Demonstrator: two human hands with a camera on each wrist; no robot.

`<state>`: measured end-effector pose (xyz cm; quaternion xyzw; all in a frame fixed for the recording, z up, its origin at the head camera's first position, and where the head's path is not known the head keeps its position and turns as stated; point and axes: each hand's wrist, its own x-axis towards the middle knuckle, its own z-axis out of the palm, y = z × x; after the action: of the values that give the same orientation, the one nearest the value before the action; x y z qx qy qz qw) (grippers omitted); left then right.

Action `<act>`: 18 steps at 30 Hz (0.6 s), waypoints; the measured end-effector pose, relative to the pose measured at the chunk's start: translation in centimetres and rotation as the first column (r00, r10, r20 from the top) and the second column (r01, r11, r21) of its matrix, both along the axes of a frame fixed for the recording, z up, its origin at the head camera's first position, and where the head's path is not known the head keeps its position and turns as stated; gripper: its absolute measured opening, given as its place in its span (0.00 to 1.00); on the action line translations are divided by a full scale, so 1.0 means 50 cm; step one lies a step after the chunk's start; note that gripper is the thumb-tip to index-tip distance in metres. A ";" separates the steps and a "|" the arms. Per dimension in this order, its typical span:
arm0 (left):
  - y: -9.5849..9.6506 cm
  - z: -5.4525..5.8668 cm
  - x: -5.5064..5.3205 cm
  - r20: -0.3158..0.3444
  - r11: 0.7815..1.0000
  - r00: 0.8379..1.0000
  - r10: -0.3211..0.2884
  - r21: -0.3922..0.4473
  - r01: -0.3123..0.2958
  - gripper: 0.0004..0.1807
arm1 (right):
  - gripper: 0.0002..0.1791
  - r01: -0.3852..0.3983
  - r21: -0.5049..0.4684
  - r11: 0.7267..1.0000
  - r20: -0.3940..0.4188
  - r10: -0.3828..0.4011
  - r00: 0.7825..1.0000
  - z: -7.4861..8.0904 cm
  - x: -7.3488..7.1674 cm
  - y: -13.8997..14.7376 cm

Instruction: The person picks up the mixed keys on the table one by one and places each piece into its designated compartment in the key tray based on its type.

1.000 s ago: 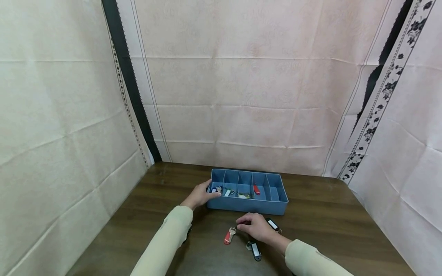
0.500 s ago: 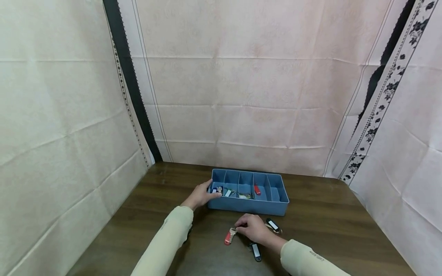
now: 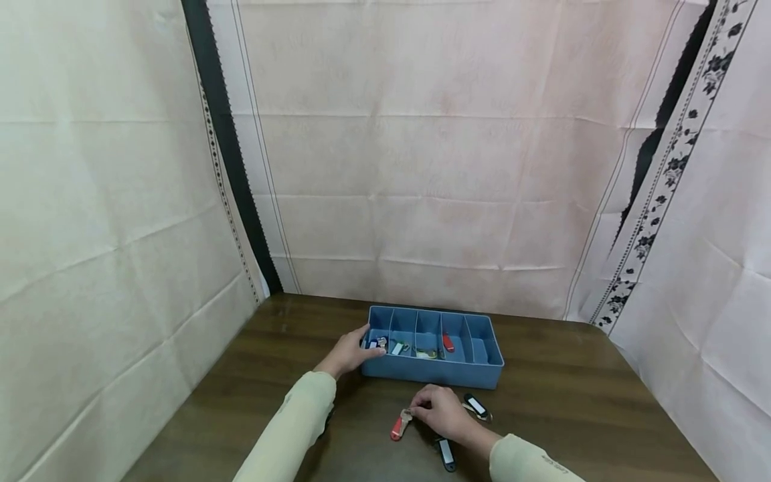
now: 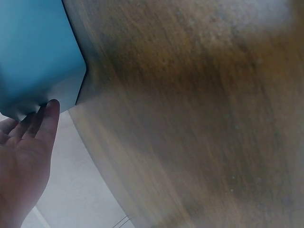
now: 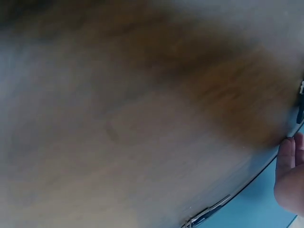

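Note:
A blue box [image 3: 430, 371] with a row of compartments stands on the table. My left hand [image 3: 347, 352] holds its left end, thumb over the front rim; in the left wrist view its fingers [image 4: 51, 114] lie against the box wall. In front of the box, my right hand [image 3: 442, 409] pinches the end of a key with a red tag [image 3: 397, 427], which lies on the table. Two black-tagged keys are close by: one black tag [image 3: 476, 405] beyond the hand, another black tag [image 3: 446, 456] below the wrist. The right wrist view shows my hand [image 5: 289, 173] but not the red tag.
Inside the box are a blue tag [image 3: 373, 344] with keys, a green-edged tag [image 3: 397, 348], a pale tag [image 3: 425, 354] and a red tag [image 3: 448, 343], in separate compartments. The wooden table [image 3: 572, 388] is enclosed by pale cloth [image 3: 446, 201] at the back and sides.
My right fingertips have come in and closed on the end of the red-tagged key. The head view has tilted up slightly. My left hand stays on the box.

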<state>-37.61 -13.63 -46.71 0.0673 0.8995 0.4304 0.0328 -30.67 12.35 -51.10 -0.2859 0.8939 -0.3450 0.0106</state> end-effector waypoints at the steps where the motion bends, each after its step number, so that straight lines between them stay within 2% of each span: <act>1: 0.000 -0.001 0.002 0.003 1.000 1.000 0.002 0.001 -0.002 0.51 | 0.07 0.005 -0.014 1.000 0.010 -0.005 1.000 0.001 0.002 0.000; 10: -0.001 -0.004 0.005 0.006 1.000 1.000 0.007 0.010 -0.007 0.51 | 0.05 0.075 -0.103 0.992 0.008 -0.074 0.997 0.021 0.019 -0.006; 14: -0.002 -0.006 0.005 0.008 1.000 1.000 0.013 0.002 -0.013 0.51 | 0.06 0.113 -0.145 0.983 0.032 -0.109 0.994 0.038 0.027 -0.008; 18: -0.002 -0.006 0.003 -0.002 1.000 1.000 0.003 0.009 -0.003 0.51 | 0.06 0.142 -0.204 0.969 0.012 -0.142 0.990 0.062 0.031 -0.003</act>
<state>-37.45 -13.74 -46.99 0.0668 0.8977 0.4344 0.0308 -29.10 12.22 -48.01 -0.2212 0.8720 -0.4343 -0.0446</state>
